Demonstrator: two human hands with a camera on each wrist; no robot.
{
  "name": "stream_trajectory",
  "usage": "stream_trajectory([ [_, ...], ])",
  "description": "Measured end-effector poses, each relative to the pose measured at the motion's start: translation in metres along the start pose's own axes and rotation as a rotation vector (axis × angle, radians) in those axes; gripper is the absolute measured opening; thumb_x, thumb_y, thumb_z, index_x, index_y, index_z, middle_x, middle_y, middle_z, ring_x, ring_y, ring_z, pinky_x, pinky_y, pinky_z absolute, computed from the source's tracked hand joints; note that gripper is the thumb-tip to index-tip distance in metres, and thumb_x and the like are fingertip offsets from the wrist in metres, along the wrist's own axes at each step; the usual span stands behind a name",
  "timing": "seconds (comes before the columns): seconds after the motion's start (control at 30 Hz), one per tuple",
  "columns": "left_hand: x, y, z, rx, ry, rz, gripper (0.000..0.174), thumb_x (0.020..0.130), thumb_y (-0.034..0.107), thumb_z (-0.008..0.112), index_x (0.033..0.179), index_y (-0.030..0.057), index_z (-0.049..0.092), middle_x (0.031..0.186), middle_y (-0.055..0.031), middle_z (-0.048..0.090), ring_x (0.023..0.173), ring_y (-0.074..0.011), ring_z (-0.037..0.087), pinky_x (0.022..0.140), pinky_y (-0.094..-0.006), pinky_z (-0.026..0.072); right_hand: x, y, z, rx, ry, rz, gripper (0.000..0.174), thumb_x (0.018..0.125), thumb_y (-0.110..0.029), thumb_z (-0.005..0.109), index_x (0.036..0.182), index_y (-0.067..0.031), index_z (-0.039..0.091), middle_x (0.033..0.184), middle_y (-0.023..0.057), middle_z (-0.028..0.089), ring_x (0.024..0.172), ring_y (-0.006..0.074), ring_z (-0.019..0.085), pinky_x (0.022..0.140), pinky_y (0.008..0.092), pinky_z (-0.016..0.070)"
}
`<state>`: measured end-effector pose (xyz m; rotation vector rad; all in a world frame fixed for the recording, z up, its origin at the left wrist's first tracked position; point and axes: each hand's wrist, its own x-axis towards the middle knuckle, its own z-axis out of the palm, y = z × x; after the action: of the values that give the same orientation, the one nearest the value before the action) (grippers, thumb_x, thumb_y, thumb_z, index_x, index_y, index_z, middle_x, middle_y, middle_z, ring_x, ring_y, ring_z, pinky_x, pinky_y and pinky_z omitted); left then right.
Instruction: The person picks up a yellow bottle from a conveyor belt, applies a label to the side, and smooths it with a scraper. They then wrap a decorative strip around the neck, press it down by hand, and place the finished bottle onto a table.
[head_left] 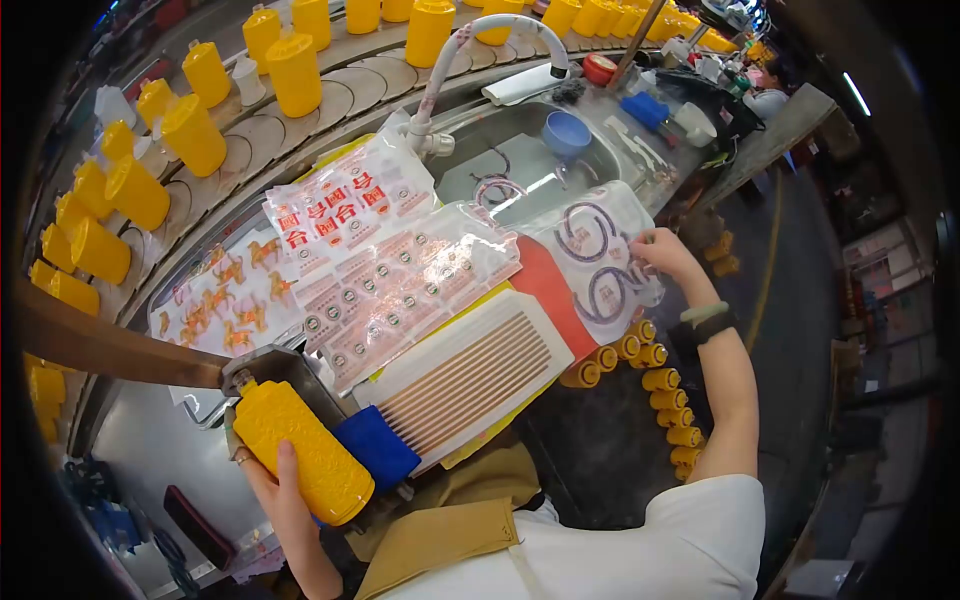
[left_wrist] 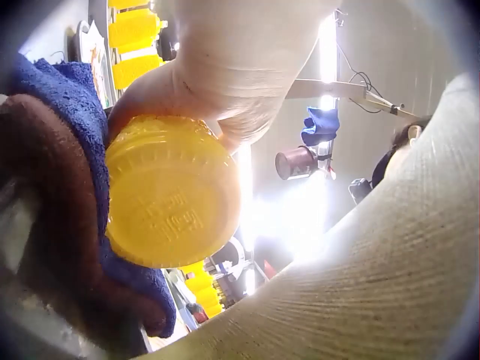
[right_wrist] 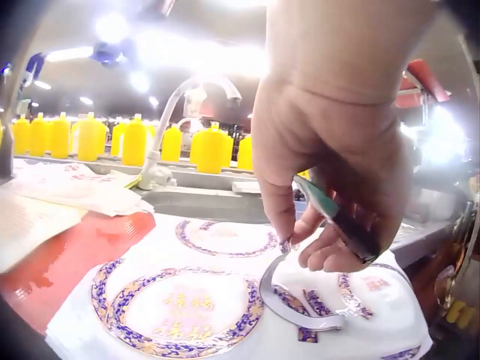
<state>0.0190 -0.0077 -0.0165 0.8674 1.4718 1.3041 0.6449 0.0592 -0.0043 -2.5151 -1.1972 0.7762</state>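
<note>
My left hand (head_left: 288,488) holds a yellow bottle (head_left: 305,450) with an embossed surface, tilted, its neck against a dark metal holder. In the left wrist view the bottle's round base (left_wrist: 172,202) faces the camera, beside a blue cloth (left_wrist: 67,112). Over a white sheet of purple-patterned decals (head_left: 630,205), at the sheet's right edge, is my right hand (head_left: 668,252). Its thumb and fingertips pinch one end of a curved decal strip (right_wrist: 289,309), which arcs down over the sheet. A green and black tool (right_wrist: 345,221) lies inside the same hand's curled fingers.
Printed decal sheets (head_left: 410,290) and a ribbed white board (head_left: 470,370) lie between the hands. Behind them are a sink (head_left: 465,185) and a faucet (head_left: 435,90). Yellow bottles line the curved conveyor (head_left: 345,85); several yellow pieces (head_left: 672,400) stand below the right forearm.
</note>
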Motion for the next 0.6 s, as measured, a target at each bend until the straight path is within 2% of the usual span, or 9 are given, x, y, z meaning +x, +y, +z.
stream_trajectory([
  [0.07,0.0,0.0,-0.002,0.001,0.007,-0.026,0.064,0.106,0.015,0.059,0.161,0.0056,0.027,0.148,-0.0116,0.05,0.128,-0.0211,0.055,0.108,-0.0343,0.0451,-0.009,-0.002,-0.015,0.399,-0.039,0.111,0.022,0.095,-0.02,0.069,0.103,0.0001,0.069,0.083,0.0081,0.07,0.073,0.0151,0.069,0.059,0.0322,0.0556],
  [0.1,0.001,-0.001,-0.005,-0.001,-0.022,-0.036,0.065,0.106,0.015,0.059,0.162,0.0055,0.027,0.148,-0.0116,0.05,0.128,-0.0211,0.054,0.108,-0.0343,0.0451,-0.012,-0.005,-0.022,0.459,-0.02,0.111,0.021,0.1,-0.021,0.067,0.106,-0.0011,0.066,0.087,0.0068,0.069,0.073,0.0169,0.069,0.058,0.0333,0.0558],
  [0.2,0.0,0.0,-0.005,0.007,-0.035,-0.043,0.066,0.106,0.015,0.059,0.162,0.0053,0.026,0.149,-0.0118,0.049,0.128,-0.0212,0.054,0.108,-0.0343,0.0451,-0.023,-0.037,-0.041,0.555,-0.006,0.016,0.018,0.102,-0.021,0.064,0.109,-0.0037,0.065,0.094,0.0054,0.068,0.081,0.0158,0.07,0.064,0.0312,0.0579],
  [0.23,-0.001,0.001,-0.004,0.015,-0.018,-0.037,0.066,0.106,0.015,0.059,0.162,0.0051,0.025,0.149,-0.012,0.049,0.128,-0.0212,0.054,0.108,-0.0342,0.045,-0.022,-0.055,-0.04,0.539,0.002,-0.087,0.02,0.103,-0.021,0.063,0.11,-0.0025,0.064,0.098,0.0053,0.068,0.085,0.0147,0.069,0.064,0.0309,0.0576],
  [0.33,0.0,-0.002,-0.003,0.004,-0.012,-0.001,0.068,0.105,0.014,0.059,0.163,0.005,0.025,0.149,-0.0123,0.049,0.128,-0.0211,0.054,0.108,-0.0341,0.0448,-0.003,-0.107,-0.017,0.585,0.027,-0.277,0.021,0.103,-0.02,0.062,0.114,-0.0021,0.064,0.099,0.0056,0.068,0.084,0.0161,0.07,0.064,0.0315,0.0565],
  [0.4,0.0,-0.003,-0.002,-0.012,-0.01,-0.012,0.067,0.105,0.013,0.06,0.162,0.0048,0.025,0.149,-0.0125,0.049,0.128,-0.0213,0.054,0.108,-0.0342,0.0446,0.022,-0.137,0.015,0.389,0.16,-0.37,0.024,0.1,-0.023,0.065,0.111,-0.0029,0.068,0.097,0.0126,0.072,0.088,0.0254,0.075,0.072,0.0379,0.0604],
  [0.43,0.001,-0.004,-0.002,-0.028,-0.02,-0.024,0.067,0.104,0.012,0.06,0.162,0.0047,0.026,0.148,-0.0126,0.05,0.128,-0.0214,0.054,0.108,-0.0343,0.0444,0.041,-0.146,0.031,0.391,0.147,-0.385,0.024,0.1,-0.023,0.065,0.111,-0.0029,0.068,0.097,0.0126,0.072,0.088,0.0254,0.075,0.072,0.0379,0.0604],
  [0.5,0.002,-0.009,-0.002,-0.011,-0.001,0.011,0.067,0.104,0.011,0.059,0.162,0.0048,0.026,0.147,-0.0126,0.05,0.128,-0.0213,0.054,0.108,-0.0344,0.0447,0.08,-0.156,0.068,0.028,0.25,-0.507,0.028,0.096,-0.025,0.065,0.111,-0.0022,0.069,0.101,0.0232,0.074,0.094,0.0393,0.073,0.083,0.0469,0.0585],
  [0.6,0.002,-0.004,-0.003,0.03,-0.028,0.045,0.064,0.103,0.008,0.06,0.16,0.0043,0.029,0.145,-0.0123,0.052,0.126,-0.0212,0.056,0.107,-0.0359,0.0469,0.126,-0.157,0.121,-0.195,0.247,-0.543,0.023,0.09,-0.017,0.068,0.104,0.0011,0.07,0.097,0.0257,0.074,0.092,0.0372,0.074,0.08,0.0448,0.0573],
])
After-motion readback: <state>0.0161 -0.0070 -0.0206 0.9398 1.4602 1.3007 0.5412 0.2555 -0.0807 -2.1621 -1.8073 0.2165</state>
